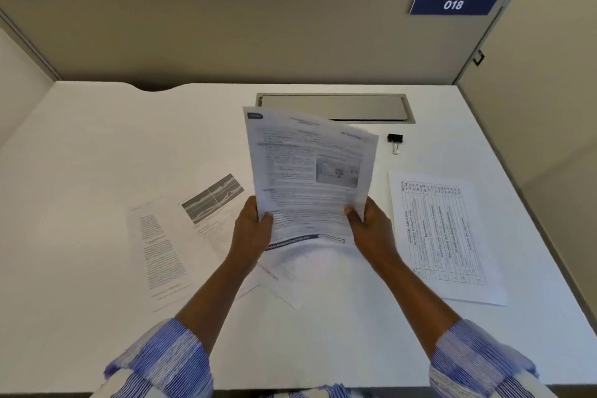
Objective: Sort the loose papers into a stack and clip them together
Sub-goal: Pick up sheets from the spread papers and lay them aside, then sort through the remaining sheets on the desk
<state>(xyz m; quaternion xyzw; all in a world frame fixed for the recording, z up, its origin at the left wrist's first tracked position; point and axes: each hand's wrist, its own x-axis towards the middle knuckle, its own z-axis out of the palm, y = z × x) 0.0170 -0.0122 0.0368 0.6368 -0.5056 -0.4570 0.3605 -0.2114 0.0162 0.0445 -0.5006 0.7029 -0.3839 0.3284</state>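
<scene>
**A:** What is nearest the camera?

**B:** At the bottom of the frame, two forearms in rolled blue-and-white striped sleeves reach forward over a plain white desk (80, 155). At centre, the left hand (252, 229) and the right hand (371, 229) each pinch a lower corner of a small sheaf of printed white sheets (310, 178), thumbs on the front, fingers curled shut behind. The sheaf is lifted and tilted, and its top edges are fanned, not yet squared.

**A:** Are other papers loose?

**B:** Yes. Under the hands lies a partly hidden white sheet (284, 278). Left of centre sits a text page overlapped by a page with a grey picture (193, 223). At the right lies a white page printed with a table (442, 236), well apart from the rest.

**A:** And the clip?

**B:** A small black binder clip with silver handles (394, 140) rests untouched, right of centre, beyond the table page. Behind it are a grey metal cable hatch (336, 107), then a beige partition with a blue sign reading 018 (454, 4).

**A:** So which step is this?

**B:** Gathering, I judge, roughly midway. Next, one hand must free itself to collect the remaining sheets, then the edges need tapping even before clipping.
</scene>
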